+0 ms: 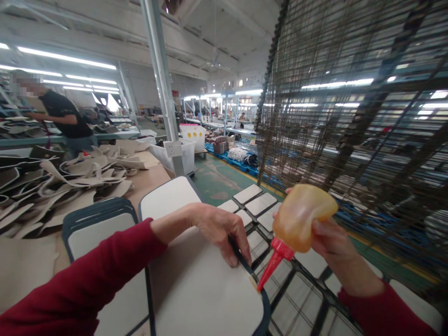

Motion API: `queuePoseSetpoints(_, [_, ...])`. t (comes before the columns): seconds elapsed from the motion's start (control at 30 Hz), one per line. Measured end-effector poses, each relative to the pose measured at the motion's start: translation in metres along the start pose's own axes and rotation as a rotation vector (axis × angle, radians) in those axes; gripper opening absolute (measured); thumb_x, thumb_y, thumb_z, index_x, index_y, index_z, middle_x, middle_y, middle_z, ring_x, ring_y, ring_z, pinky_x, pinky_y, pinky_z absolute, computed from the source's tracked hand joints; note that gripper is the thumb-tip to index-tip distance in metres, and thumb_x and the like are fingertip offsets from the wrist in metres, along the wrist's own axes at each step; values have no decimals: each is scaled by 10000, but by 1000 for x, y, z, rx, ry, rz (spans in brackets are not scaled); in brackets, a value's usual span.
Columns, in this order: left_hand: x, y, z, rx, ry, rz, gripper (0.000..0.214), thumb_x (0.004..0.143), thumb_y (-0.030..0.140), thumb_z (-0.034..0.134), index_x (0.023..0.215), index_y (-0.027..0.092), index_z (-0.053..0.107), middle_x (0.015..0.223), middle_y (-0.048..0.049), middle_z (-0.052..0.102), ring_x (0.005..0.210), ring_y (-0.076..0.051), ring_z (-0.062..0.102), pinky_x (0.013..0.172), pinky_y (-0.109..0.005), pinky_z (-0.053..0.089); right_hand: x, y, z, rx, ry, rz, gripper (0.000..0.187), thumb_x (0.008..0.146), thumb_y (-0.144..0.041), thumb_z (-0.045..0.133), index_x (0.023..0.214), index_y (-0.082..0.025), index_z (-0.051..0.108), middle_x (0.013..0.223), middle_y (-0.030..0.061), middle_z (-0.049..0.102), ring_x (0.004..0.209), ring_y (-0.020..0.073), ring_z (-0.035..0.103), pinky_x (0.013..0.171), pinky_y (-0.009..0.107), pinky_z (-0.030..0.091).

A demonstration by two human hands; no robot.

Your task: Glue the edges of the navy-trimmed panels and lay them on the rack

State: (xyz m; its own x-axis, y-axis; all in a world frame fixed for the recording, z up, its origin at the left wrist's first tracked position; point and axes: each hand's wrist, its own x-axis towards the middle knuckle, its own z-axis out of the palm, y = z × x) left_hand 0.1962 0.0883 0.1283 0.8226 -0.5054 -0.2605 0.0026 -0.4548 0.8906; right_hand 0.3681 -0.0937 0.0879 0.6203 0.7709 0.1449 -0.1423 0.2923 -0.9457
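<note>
My right hand [332, 242] is closed around a soft amber squeeze bottle [301, 214], turned upside down. Its red nozzle [273, 266] touches the right corner of a white panel with a dark blue border [199, 289]. My left hand [220, 231] lies on that panel's upper edge, fingers curled down and pressing the dark border near the nozzle. Both sleeves are dark red.
More bordered white panels [101, 228] lie stacked to the left on the brown bench. Beige cut pieces [70, 177] pile up further left. A wire rack [290, 294] holds several white panels. A mesh frame [350, 116] hangs at right. A person in black [63, 121] stands far left.
</note>
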Motion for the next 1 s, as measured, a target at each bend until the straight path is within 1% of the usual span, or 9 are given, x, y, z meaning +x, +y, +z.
queuePoseSetpoints(0.07, [-1, -1, 0, -12, 9, -2, 390, 681, 240, 797, 1042, 99, 749, 981, -69, 752, 969, -233, 674, 872, -231, 497, 0, 2, -2, 6, 7, -11, 638, 267, -496, 868, 835, -259, 697, 760, 93, 694, 713, 357, 675, 664, 536, 552])
queuePoseSetpoints(0.17, [-4, -2, 0, -30, 15, -6, 345, 701, 200, 771, 1034, 111, 754, 980, -57, 753, 971, -228, 675, 882, -230, 493, 2, 4, 0, 37, 26, -54, 594, 269, -481, 878, 793, -268, 694, 725, 62, 681, 685, 328, 673, 683, 515, 556])
queuePoseSetpoints(0.27, [-7, -3, -1, -20, 25, 2, 327, 732, 165, 731, 1051, 92, 745, 1028, -79, 742, 987, -239, 672, 896, -253, 492, 2, 7, 3, 42, 20, -68, 542, 268, -482, 886, 725, -268, 688, 722, 56, 681, 635, 297, 662, 670, 493, 562])
queuePoseSetpoints(0.4, [-14, -6, -1, -3, 60, 4, 358, 733, 192, 740, 1072, 78, 733, 1071, -103, 724, 1012, -252, 664, 903, -266, 491, 0, 12, -1, 16, 8, -84, 486, 306, -528, 880, 658, -255, 683, 666, 57, 668, 565, 267, 640, 643, 478, 567])
queuePoseSetpoints(0.53, [-24, -14, -3, 14, 132, -2, 337, 741, 217, 744, 1063, 116, 744, 1063, -80, 731, 1009, -234, 668, 905, -244, 488, -4, 18, -6, 25, 28, -111, 515, 345, -517, 881, 759, -271, 697, 652, 42, 665, 560, 264, 639, 629, 463, 571])
queuePoseSetpoints(0.6, [-29, -18, -4, 30, 180, 6, 341, 742, 250, 751, 1058, 123, 747, 1058, -81, 734, 1004, -225, 670, 901, -231, 486, -6, 21, -6, 64, 74, -124, 543, 341, -484, 891, 808, -285, 698, 658, 29, 666, 572, 252, 640, 595, 418, 575])
queuePoseSetpoints(0.7, [-38, -23, -5, 48, 249, 10, 361, 758, 306, 743, 1068, 122, 743, 1073, -93, 728, 997, -226, 668, 899, -235, 486, -8, 24, -4, 144, 172, -186, 519, 346, -420, 903, 807, -296, 700, 655, 5, 664, 574, 208, 631, 556, 326, 571])
queuePoseSetpoints(0.87, [-50, -26, -5, 94, 342, -26, 378, 774, 353, 725, 1080, 131, 739, 1062, -83, 732, 987, -232, 662, 885, -235, 485, -16, 26, 0, 148, 254, -355, 430, 433, -337, 903, 815, -283, 714, 667, -2, 677, 609, 164, 642, 630, 247, 576])
queuePoseSetpoints(1.0, [-55, -32, -3, 62, 392, -36, 379, 769, 363, 726, 1067, 129, 742, 1033, -76, 737, 950, -226, 658, 866, -244, 489, -26, 30, 1, 116, 280, -389, 434, 498, -308, 886, 897, -277, 715, 700, 7, 693, 663, 168, 660, 656, 241, 575])
